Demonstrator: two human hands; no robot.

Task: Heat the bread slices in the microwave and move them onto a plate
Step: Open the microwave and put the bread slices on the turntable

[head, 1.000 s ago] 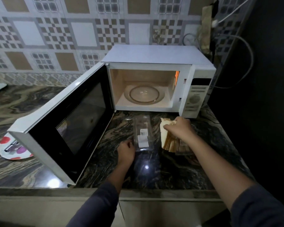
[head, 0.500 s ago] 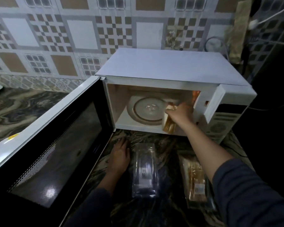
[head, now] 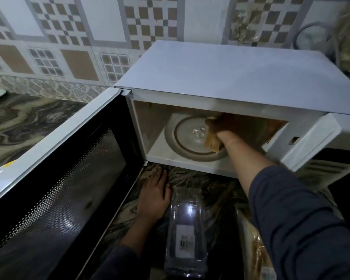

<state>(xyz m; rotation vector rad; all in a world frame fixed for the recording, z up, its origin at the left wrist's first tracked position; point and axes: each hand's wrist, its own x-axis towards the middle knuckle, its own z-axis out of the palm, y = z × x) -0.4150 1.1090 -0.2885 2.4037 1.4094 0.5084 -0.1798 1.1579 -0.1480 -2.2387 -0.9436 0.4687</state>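
Right hand (head: 224, 126) grips bread slices (head: 210, 141) inside the microwave (head: 220, 77) (above its turntable (head: 182, 142)) — left hand (head: 154, 197) lies flat.

Right hand (head: 224, 125) holds bread slices (head: 211, 141) over turntable (head: 182, 144) inside microwave (head: 230, 77); left hand (head: 154, 197) on counter (head: 28, 122)

Close head-worn view, downward onto microwave (head: 230, 73)

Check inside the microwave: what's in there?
A glass turntable, with the right hand holding bread slices over its right side. The hand hides whatever lies behind it, and whether the bread touches the glass is unclear.
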